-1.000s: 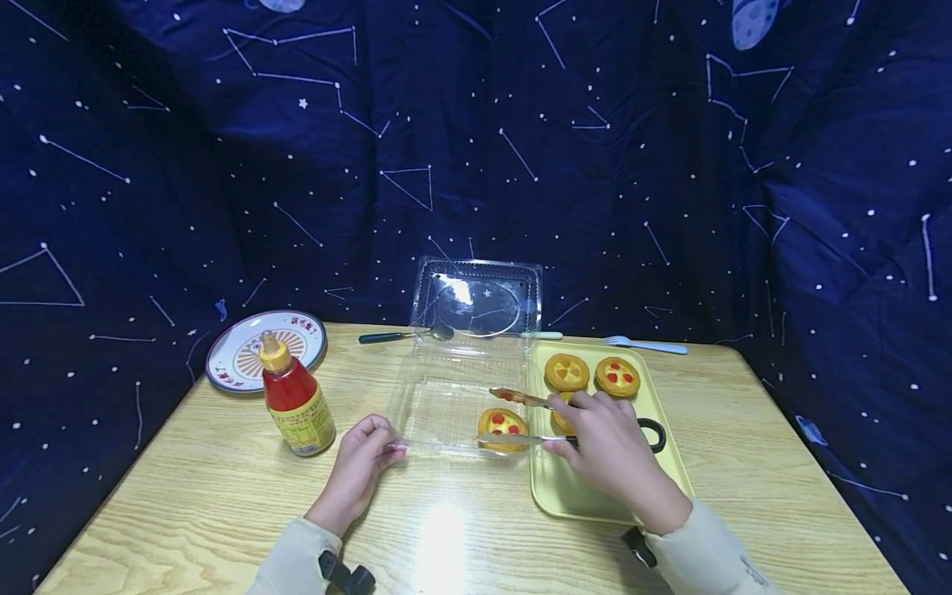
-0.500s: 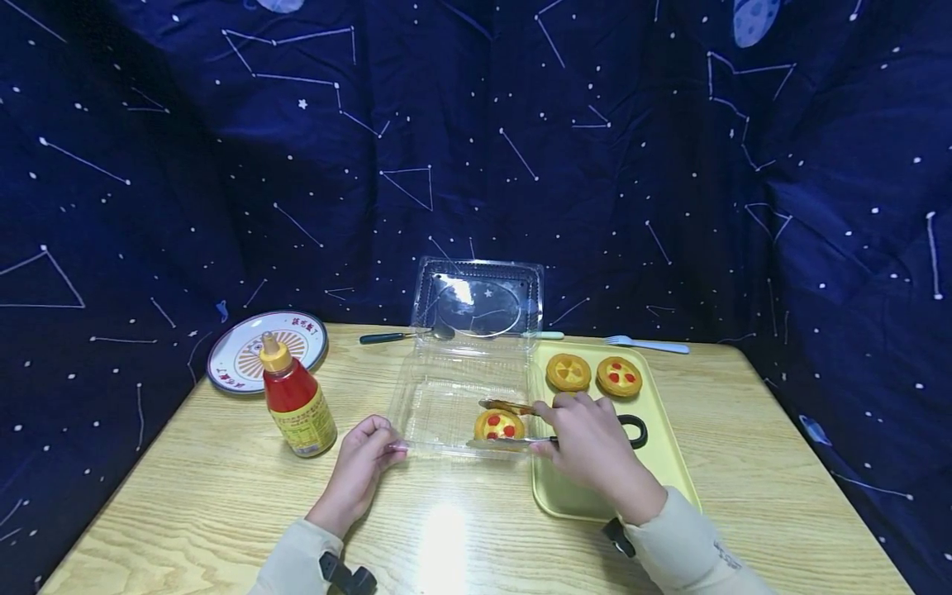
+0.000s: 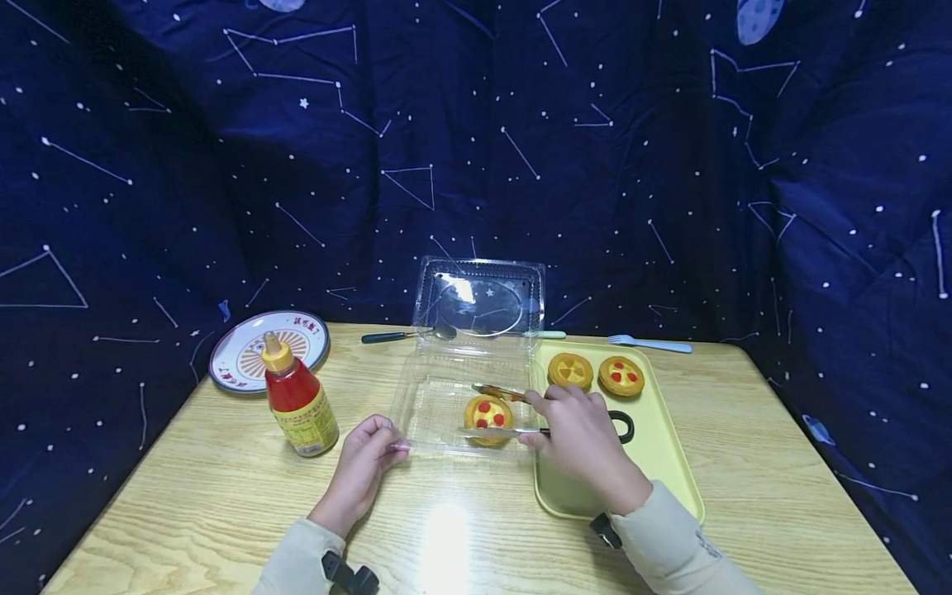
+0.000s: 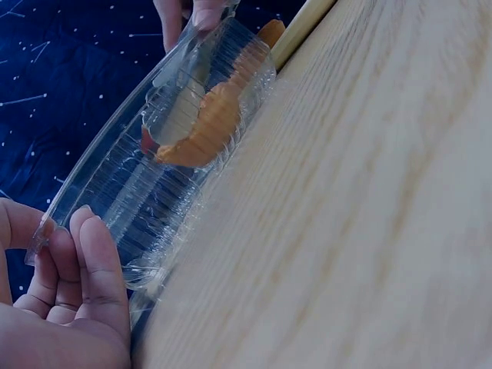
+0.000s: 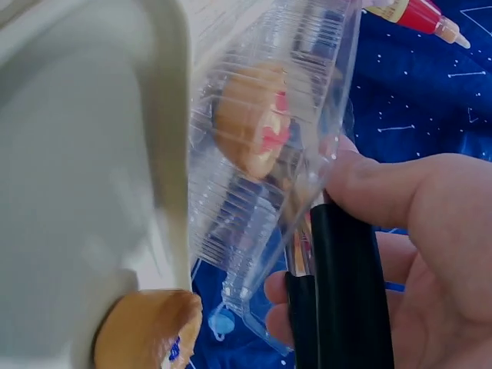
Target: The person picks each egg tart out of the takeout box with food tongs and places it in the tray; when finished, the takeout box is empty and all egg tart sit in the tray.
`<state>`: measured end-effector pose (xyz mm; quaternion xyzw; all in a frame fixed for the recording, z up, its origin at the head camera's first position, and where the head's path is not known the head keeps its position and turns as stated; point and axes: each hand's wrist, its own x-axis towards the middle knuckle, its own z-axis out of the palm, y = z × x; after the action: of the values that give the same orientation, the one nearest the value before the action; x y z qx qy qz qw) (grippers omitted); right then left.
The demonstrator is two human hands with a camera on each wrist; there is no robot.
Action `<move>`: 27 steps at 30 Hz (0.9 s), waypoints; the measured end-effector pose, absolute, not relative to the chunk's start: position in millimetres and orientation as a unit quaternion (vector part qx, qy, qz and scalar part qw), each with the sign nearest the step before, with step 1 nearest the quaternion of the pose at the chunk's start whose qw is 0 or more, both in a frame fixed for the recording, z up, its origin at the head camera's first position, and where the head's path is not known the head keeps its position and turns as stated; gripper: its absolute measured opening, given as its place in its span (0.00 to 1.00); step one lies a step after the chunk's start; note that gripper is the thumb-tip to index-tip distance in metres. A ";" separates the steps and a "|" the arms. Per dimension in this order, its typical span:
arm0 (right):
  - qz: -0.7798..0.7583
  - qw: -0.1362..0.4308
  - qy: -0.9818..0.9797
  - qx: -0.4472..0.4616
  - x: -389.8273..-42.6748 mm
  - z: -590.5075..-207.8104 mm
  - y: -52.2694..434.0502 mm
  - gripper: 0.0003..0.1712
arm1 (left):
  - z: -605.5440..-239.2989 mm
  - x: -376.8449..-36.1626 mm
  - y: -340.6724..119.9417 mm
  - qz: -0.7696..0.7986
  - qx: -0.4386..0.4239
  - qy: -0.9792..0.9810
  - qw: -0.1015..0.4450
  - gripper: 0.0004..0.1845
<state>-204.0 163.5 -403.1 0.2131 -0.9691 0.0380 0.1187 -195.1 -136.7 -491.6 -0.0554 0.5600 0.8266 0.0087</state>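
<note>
Fig. Tart [image 3: 487,413] held in tongs [image 3: 500,411] inside clear clamshell box [image 3: 446,397], head view. Tart is round, w/ golden-orange pastry rim, yellow filling and red dots on top; it sits low over the box floor, toward the box's 4 o'clock corner; whether it touches the floor cannot be told. Tongs' long axis runs roughly 9-to-3 o'clock, tips at the tart, black handle loop back over the tray. Right hand [image 3: 576,434] lies at approx. 3 o'clock of the tart, just beside it, fingers curled round the tong arms and squeezing them onto the tart; it is the nearer hand. Left hand [image 3: 364,463] lies at approx. 8 o'clock of the tart, farther off, thumb and fingertips pinching the box's front-left rim; left wrist view confirms the pinch on the plastic edge [image 4: 46,231].

Surroundings: box lid [image 3: 479,302] stands open at 12 o'clock. Yellow-green tray [image 3: 669,463] touches the box at 3 o'clock and carries two more tarts [image 3: 595,373] at its far end. Red sauce bottle [image 3: 297,405], yellow cap, upright at 9 o'clock; patterned plate [image 3: 238,359] at 10 o'clock. Spoon [image 3: 405,335] and fork [image 3: 650,343] lie along the far edge of the wooden table [image 3: 446,529].
</note>
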 end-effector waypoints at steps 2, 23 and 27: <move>0.036 0.108 -0.972 0.205 -202.6 -400.7 165.0 0.36 | -491.5 -195.6 -136.7 0.828 -0.057 0.558 0.010 0.06; -0.003 0.085 -0.977 0.198 -202.8 -399.3 156.3 0.36 | -490.9 -194.6 -136.5 0.831 -0.054 0.553 0.005 0.06; -0.012 0.102 -0.973 0.206 -204.3 -402.1 154.8 0.32 | -490.8 -194.2 -136.0 0.831 -0.055 0.553 0.007 0.07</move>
<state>-204.3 154.8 -402.1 0.2065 -0.9730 -0.0125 0.1024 -194.2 -136.0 -490.8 -0.0551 0.5532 0.8312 0.0068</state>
